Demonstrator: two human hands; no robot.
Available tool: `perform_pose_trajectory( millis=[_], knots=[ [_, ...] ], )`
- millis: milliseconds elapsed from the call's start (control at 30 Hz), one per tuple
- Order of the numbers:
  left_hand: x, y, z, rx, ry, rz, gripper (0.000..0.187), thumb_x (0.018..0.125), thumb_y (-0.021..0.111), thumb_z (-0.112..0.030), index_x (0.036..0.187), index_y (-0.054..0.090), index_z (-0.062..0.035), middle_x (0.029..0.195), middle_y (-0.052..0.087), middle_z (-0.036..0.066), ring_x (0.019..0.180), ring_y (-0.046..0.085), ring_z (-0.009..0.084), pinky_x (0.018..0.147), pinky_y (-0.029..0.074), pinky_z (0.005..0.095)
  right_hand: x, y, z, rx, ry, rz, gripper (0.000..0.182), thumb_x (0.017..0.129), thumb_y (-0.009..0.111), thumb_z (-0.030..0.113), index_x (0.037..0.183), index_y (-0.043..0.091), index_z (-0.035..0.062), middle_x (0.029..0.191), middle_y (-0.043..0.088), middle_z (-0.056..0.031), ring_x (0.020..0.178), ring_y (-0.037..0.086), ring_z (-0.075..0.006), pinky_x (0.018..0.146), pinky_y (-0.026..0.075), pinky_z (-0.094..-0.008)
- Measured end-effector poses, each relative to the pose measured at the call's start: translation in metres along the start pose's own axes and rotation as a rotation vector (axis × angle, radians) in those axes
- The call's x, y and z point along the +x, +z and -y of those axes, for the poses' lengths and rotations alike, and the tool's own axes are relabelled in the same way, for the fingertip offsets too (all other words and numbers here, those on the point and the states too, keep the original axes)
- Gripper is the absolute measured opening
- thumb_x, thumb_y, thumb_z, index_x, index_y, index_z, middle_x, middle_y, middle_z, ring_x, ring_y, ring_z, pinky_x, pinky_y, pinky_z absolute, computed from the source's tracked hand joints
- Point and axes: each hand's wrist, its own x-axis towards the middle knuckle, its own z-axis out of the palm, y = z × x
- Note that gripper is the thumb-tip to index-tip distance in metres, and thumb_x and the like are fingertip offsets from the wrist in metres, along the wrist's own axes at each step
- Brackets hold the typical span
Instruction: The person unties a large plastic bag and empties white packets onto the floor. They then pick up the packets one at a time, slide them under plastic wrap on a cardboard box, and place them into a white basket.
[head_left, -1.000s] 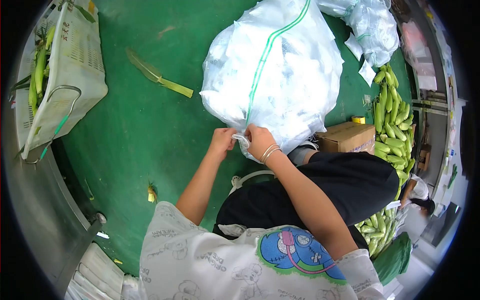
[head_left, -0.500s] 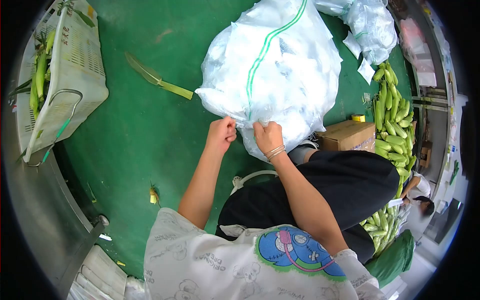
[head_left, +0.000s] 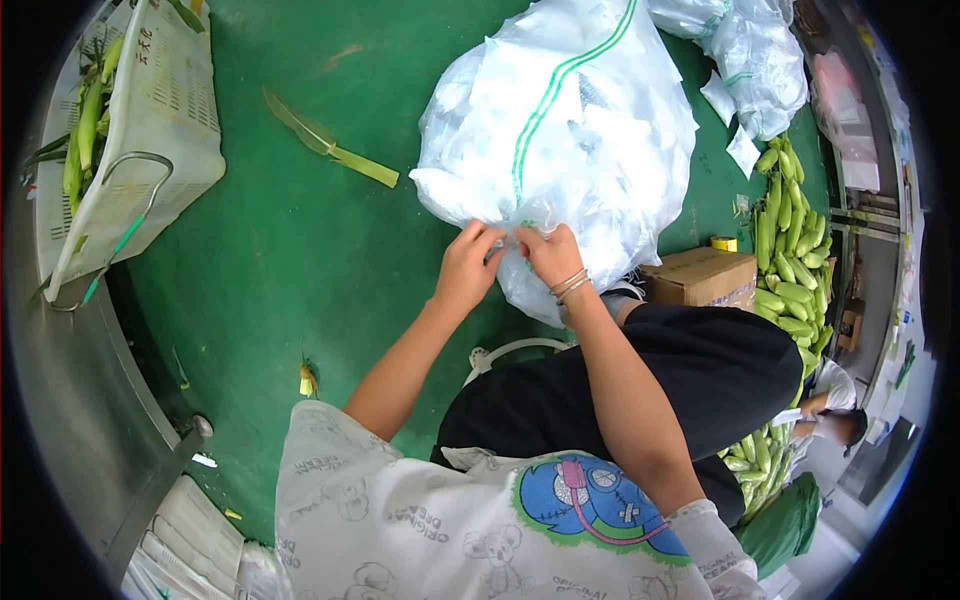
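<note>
Head view: the bag (head_left: 580, 130) bulges just beyond the right hand (head_left: 552, 258) pinching it (left hand (head_left: 468, 268): grip unclear).

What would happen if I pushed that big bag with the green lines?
The bag would probably squish and sag, because its thin plastic is wrinkled and lumpy. It might roll a little, since its sides bulge roundly. It could feel slippery, as the plastic looks shiny.

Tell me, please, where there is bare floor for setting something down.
The green floor is bare between the white crate and the left hand, below the long leaf. Crowding lies toward the picture's right: big plastic bag, cardboard box, corn pile.
</note>
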Motion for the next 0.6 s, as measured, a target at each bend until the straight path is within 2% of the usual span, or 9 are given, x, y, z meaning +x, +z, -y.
perform_pose_trajectory(
  millis=[133, 200, 267, 333, 400, 433, 500, 533, 600],
  knots=[
    [0.006, -0.005, 0.008, 0.086, 0.103, 0.033, 0.020, 0.075, 0.068, 0.000, 0.093, 0.062, 0.0007, 0.081, 0.056, 0.012, 0.069, 0.061, 0.0278, 0.060, 0.048, 0.0369, -0.002, -0.001, -0.002, 0.113, -0.008, 0.028, 0.031, 0.079, 0.062, 0.020, 0.058, 0.061, -0.0022, 0.053, 0.059, -0.0117, 0.049, 0.057, -0.0192, 0.052, 0.044, -0.0307],
    [0.007, -0.003, 0.009, 0.201, 0.137, 0.089, 0.014, 0.076, 0.066, -0.002, 0.089, 0.061, 0.0014, 0.080, 0.057, 0.013, 0.069, 0.061, 0.0295, 0.060, 0.049, 0.0381, -0.004, 0.000, -0.010, 0.352, 0.133, -0.030, 0.031, 0.083, 0.062, 0.022, 0.059, 0.057, 0.0018, 0.048, 0.048, -0.0020, 0.043, 0.046, -0.0118, 0.043, 0.035, -0.0268],
    [0.010, -0.001, 0.011, 0.306, 0.174, 0.155, 0.010, 0.078, 0.065, -0.004, 0.085, 0.061, 0.0022, 0.079, 0.057, 0.015, 0.069, 0.062, 0.0311, 0.060, 0.050, 0.0393, 0.000, -0.003, -0.019, 0.202, 0.188, -0.063, 0.032, 0.083, 0.062, 0.022, 0.059, 0.057, 0.0015, 0.048, 0.049, -0.0025, 0.044, 0.047, -0.0127, 0.044, 0.037, -0.0279],
    [0.016, -0.001, 0.020, 0.440, 0.295, 0.283, 0.008, 0.073, 0.058, -0.002, 0.079, 0.060, 0.0032, 0.075, 0.059, 0.016, 0.066, 0.063, 0.0322, 0.059, 0.052, 0.0402, 0.002, -0.006, -0.019, 0.049, 0.224, -0.099, 0.033, 0.083, 0.062, 0.022, 0.058, 0.057, 0.0013, 0.047, 0.049, -0.0030, 0.044, 0.048, -0.0136, 0.046, 0.038, -0.0290],
    [0.015, -0.003, 0.022, 0.430, 0.321, 0.290, 0.007, 0.076, 0.060, -0.004, 0.076, 0.058, 0.0020, 0.072, 0.058, 0.016, 0.065, 0.062, 0.0330, 0.058, 0.051, 0.0410, -0.003, -0.003, -0.018, -0.162, 0.118, -0.143, 0.037, 0.080, 0.063, 0.031, 0.061, 0.062, -0.0012, 0.057, 0.060, -0.0186, 0.056, 0.062, -0.0285, 0.057, 0.047, -0.0379],
    [0.016, -0.004, 0.025, 0.420, 0.339, 0.307, 0.011, 0.079, 0.062, -0.007, 0.073, 0.056, 0.0007, 0.069, 0.056, 0.016, 0.063, 0.061, 0.0338, 0.057, 0.050, 0.0418, -0.004, -0.002, -0.017, -0.162, 0.113, -0.149, 0.037, 0.080, 0.063, 0.031, 0.061, 0.062, -0.0012, 0.057, 0.060, -0.0186, 0.056, 0.062, -0.0285, 0.057, 0.047, -0.0379],
    [0.015, -0.009, 0.031, 0.374, 0.369, 0.319, 0.012, 0.079, 0.062, -0.006, 0.071, 0.055, 0.0003, 0.067, 0.055, 0.016, 0.063, 0.060, 0.0340, 0.056, 0.049, 0.0420, -0.014, 0.003, -0.013, -0.658, -0.178, -0.124, 0.034, 0.084, 0.060, 0.030, 0.071, 0.064, -0.0017, 0.059, 0.059, -0.0204, 0.060, 0.061, -0.0357, 0.061, 0.049, -0.0401],
    [0.011, -0.011, 0.030, 0.330, 0.390, 0.329, 0.014, 0.079, 0.062, -0.005, 0.070, 0.053, -0.0002, 0.066, 0.054, 0.015, 0.062, 0.059, 0.0342, 0.055, 0.048, 0.0423, -0.019, 0.003, -0.008, -0.658, -0.170, -0.122, 0.034, 0.084, 0.060, 0.030, 0.071, 0.064, -0.0017, 0.059, 0.059, -0.0204, 0.060, 0.061, -0.0357, 0.061, 0.049, -0.0401],
    [0.009, -0.011, 0.030, 0.245, 0.373, 0.303, 0.014, 0.079, 0.062, -0.005, 0.070, 0.052, 0.0002, 0.066, 0.054, 0.016, 0.061, 0.058, 0.0352, 0.055, 0.047, 0.0427, -0.019, 0.004, 0.006, -0.606, -0.392, -0.244, 0.032, 0.088, 0.056, 0.027, 0.079, 0.062, -0.0033, 0.061, 0.059, -0.0194, 0.061, 0.057, -0.0396, 0.063, 0.050, -0.0410]
  ],
)
